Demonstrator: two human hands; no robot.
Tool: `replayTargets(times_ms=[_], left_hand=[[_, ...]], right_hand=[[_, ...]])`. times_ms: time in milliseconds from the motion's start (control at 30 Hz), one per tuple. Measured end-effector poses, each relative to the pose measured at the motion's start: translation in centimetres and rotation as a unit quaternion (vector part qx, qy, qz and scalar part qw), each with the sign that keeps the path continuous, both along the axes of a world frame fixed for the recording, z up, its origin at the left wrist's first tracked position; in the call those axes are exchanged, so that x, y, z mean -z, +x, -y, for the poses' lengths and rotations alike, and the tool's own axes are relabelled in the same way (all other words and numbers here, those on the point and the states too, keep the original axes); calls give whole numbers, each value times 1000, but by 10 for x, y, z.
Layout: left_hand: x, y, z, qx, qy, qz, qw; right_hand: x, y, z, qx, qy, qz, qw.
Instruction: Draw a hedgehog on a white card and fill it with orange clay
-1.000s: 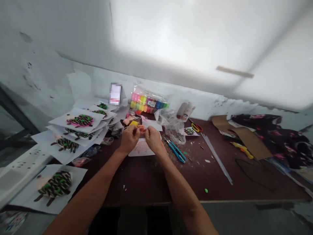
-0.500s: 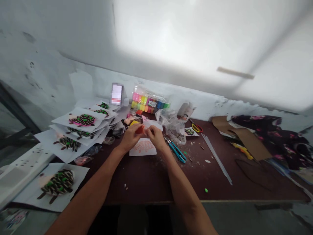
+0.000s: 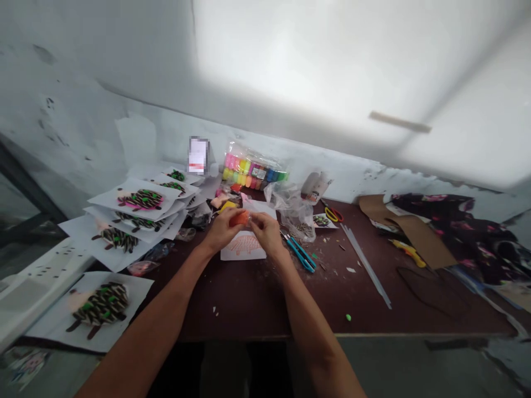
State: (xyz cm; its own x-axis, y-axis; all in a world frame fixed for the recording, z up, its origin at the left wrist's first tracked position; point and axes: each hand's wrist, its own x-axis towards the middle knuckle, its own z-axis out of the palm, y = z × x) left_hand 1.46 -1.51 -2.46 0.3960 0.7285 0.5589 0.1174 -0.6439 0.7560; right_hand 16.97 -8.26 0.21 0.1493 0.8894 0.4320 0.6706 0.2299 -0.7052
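Observation:
Above a sheet of paper with an orange hedgehog-like drawing [image 3: 244, 247], both hands meet. My left hand [image 3: 224, 231] is closed around a packet of orange modelling clay [image 3: 239, 219]. At the packet's right end, the fingers of my right hand [image 3: 266, 231] pinch what looks like its clear wrapping; their tips are partly hidden. Just behind the hands lies a yellow piece [image 3: 228, 206], with pink lumps [image 3: 220, 199] beside it. Blue-handled cutters [image 3: 302, 254] rest on the table to the right of my right hand.
Stacked hedgehog pictures [image 3: 143, 200] cover the left side. At the wall stand a phone [image 3: 198, 156], a bag of coloured clay [image 3: 255, 168] and a bottle [image 3: 316, 187]. Scissors [image 3: 333, 214], clear sticks [image 3: 367, 267] and a yellow glue gun [image 3: 409, 252] lie on the right.
The orange clay packet shows more plainly between my hands, and my right fingers have shifted slightly at its end. The whole view has moved a little.

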Motion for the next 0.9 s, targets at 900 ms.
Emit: replayTargets(times_ms=[900], left_hand=[[-14, -1, 4, 77, -348, 158, 921]], right_hand=[[-5, -2, 5, -22, 18, 25, 999]])
